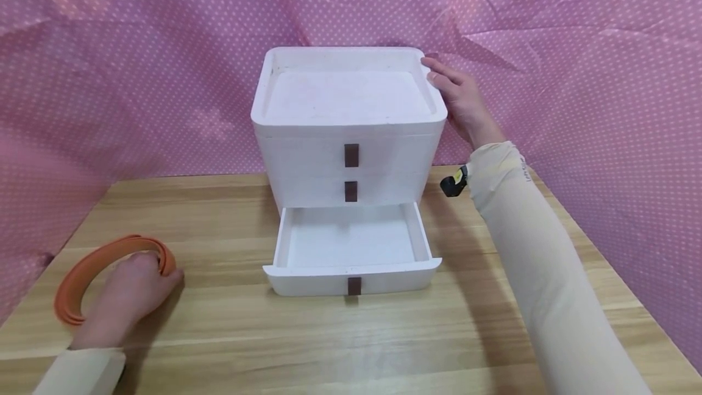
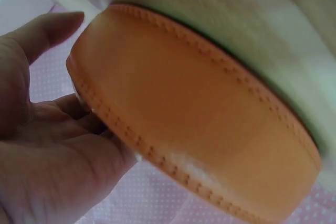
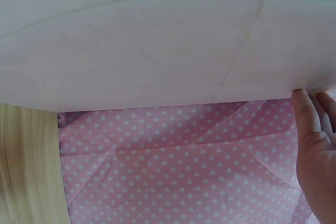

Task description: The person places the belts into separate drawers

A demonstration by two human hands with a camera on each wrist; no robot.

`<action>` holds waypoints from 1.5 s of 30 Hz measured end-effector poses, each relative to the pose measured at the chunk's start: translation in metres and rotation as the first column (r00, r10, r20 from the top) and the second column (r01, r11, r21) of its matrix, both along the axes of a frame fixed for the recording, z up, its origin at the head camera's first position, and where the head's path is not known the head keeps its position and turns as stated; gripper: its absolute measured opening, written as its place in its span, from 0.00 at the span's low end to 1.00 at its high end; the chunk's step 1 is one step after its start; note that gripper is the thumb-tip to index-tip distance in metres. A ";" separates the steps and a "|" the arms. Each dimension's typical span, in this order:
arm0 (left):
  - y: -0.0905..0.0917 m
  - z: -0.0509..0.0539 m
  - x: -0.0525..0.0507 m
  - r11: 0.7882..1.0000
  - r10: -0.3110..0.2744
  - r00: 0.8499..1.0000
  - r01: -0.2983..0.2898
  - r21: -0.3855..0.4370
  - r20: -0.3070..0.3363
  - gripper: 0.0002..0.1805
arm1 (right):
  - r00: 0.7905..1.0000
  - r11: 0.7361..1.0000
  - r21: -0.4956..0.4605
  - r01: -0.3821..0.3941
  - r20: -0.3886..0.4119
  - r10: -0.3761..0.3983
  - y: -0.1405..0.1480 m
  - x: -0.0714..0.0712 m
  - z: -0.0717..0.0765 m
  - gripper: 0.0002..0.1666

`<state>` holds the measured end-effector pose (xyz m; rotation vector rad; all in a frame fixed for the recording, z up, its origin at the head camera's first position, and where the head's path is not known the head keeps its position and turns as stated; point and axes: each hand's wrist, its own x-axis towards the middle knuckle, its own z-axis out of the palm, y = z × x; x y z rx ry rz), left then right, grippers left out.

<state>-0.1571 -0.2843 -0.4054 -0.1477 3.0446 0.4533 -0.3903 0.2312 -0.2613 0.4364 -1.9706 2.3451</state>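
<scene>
A coiled orange belt with stitched edges lies at the left of the table. My left hand is at the coil's right side, fingers reaching into the loop. In the left wrist view, the thumb stands apart from the belt, while the other fingertips are hidden behind it. A white drawer unit stands at the back centre, its bottom drawer pulled out and bare inside. Against the unit's upper right side rests my right hand, fingers extended; the right wrist view shows fingertips touching the white wall.
The wooden table extends around the unit. Pink dotted cloth hangs behind and along both sides. Two upper drawers with brown tabs are closed, and a shallow tray top caps the unit. A black wrist camera juts from the right sleeve.
</scene>
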 end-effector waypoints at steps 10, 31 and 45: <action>0.005 -0.004 0.001 0.999 0.031 0.999 -0.031 -0.010 -0.027 0.13 | 1.000 1.000 0.008 0.003 -0.003 -0.003 0.001 0.001 -0.001 0.25; 0.012 0.004 0.007 0.998 0.000 0.983 -0.011 -0.060 -0.183 0.04 | 1.000 1.000 0.023 -0.013 -0.001 0.013 0.001 0.002 0.001 0.26; 0.029 0.013 0.012 0.990 -0.137 0.902 0.142 -0.019 -0.409 0.06 | 1.000 0.999 0.022 -0.023 -0.006 0.023 0.000 0.002 0.000 0.26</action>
